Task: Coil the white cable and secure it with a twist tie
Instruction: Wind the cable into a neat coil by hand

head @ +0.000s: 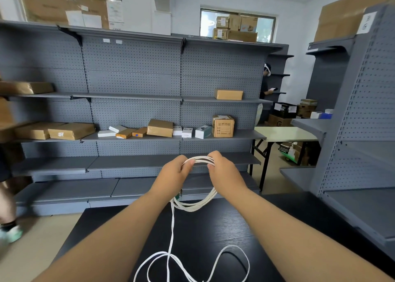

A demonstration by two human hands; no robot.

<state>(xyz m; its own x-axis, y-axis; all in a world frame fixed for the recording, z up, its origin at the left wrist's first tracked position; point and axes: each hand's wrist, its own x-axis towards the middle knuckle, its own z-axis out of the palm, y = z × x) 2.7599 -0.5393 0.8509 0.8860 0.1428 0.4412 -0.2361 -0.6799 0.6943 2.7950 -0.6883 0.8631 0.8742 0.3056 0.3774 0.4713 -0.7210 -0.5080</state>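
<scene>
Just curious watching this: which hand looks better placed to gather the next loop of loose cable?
Probably the left hand: the white cable hangs loose just below its wrist onto the black table, while the right hand grips the coil.

Two hands (173,176) (224,171), one white cable (192,208), one table (235,230).

No legible text anywhere; only blurred printing on the cardboard box (223,126)

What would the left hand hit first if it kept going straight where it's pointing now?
Likely the right hand, close beside it on the same white cable, since the left hand angles inward. Past that, the grey shelving; depth is unclear.
</scene>
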